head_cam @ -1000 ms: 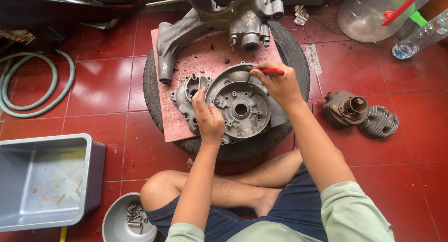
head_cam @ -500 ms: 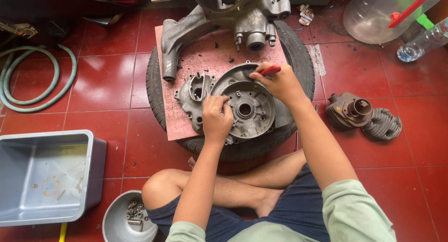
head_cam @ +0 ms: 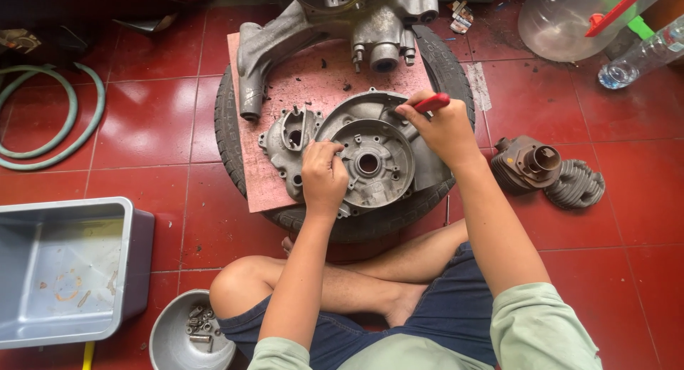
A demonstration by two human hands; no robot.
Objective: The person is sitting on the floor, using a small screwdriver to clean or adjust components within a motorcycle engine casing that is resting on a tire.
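Grey engine cover (head_cam: 370, 160) under left hand (head_cam: 324, 176)

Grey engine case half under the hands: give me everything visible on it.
The engine case half is a dull grey cast-metal cover, grimy, with a round recessed face, a central bore, small bolt holes around it and a smaller lobe with its own opening on the left. It lies flat on a reddish board laid across a tyre. The left hand rests on its near-left edge; the right hand, gripping a red-handled tool, works at its upper right rim.
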